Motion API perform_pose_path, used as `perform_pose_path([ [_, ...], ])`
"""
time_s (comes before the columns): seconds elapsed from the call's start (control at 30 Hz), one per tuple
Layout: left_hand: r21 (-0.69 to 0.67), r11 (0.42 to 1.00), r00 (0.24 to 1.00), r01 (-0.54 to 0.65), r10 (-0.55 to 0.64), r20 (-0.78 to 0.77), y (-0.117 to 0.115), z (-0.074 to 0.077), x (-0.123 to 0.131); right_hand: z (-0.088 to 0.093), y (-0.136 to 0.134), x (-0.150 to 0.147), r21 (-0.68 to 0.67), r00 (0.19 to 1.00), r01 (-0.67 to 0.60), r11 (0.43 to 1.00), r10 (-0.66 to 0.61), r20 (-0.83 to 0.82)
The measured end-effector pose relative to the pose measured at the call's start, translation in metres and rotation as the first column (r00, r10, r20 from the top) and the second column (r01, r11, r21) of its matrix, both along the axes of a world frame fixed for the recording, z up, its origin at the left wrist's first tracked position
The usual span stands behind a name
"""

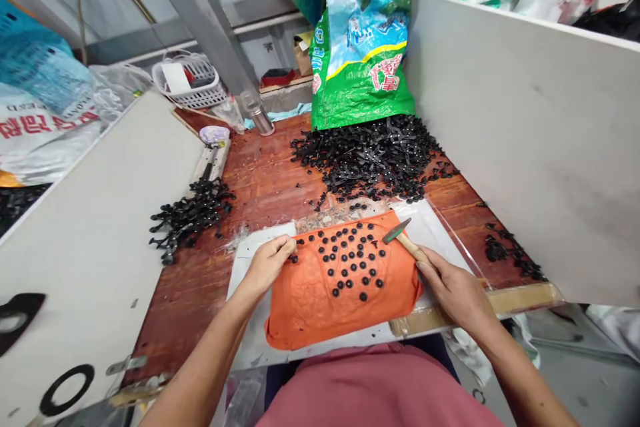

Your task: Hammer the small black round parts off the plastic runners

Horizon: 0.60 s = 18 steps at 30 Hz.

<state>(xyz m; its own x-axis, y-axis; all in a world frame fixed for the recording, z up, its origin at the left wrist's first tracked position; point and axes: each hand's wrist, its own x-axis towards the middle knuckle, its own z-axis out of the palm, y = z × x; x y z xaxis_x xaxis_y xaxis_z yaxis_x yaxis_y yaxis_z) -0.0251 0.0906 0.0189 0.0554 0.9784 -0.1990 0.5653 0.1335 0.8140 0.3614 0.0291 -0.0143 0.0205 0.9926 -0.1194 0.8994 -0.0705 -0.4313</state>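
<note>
An orange cloth (320, 300) lies on a white board (250, 260) in front of me, dotted with several small black round pieces (350, 260). My left hand (267, 263) rests curled at the cloth's upper left edge, its fingertips pinched on a small black piece there. My right hand (457, 290) grips the wooden handle of a small tool (400, 235) whose grey-green blade points at the cloth's upper right corner.
A large heap of black plastic parts (375, 157) lies on the reddish wooden table below a green sack (357, 70). A smaller black pile (193, 213) sits left. White panels (525, 133) wall both sides. A white basket (193, 83) and a metal cup (257, 117) stand at the back.
</note>
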Motion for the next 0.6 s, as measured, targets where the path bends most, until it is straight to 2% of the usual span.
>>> perform_pose_path([
  [0.1,0.035,0.999,0.994,0.011,-0.008,-0.110,0.010,-0.010,0.003,0.002,0.000,-0.001,-0.007,1.000,0.002,1.000,-0.002,0.006],
  [0.2,0.061,0.998,0.984,0.026,-0.015,-0.176,0.017,-0.011,0.005,0.004,0.000,-0.001,-0.031,1.000,0.004,1.000,-0.004,-0.005],
  [0.37,0.037,0.995,0.972,0.094,-0.084,-0.219,0.020,-0.012,0.004,0.003,0.000,-0.001,-0.034,1.000,0.006,0.999,-0.006,-0.020],
  [0.6,0.038,0.996,0.963,0.081,-0.069,-0.262,0.022,-0.016,0.005,0.000,0.000,0.000,-0.025,1.000,0.012,1.000,-0.012,-0.017],
])
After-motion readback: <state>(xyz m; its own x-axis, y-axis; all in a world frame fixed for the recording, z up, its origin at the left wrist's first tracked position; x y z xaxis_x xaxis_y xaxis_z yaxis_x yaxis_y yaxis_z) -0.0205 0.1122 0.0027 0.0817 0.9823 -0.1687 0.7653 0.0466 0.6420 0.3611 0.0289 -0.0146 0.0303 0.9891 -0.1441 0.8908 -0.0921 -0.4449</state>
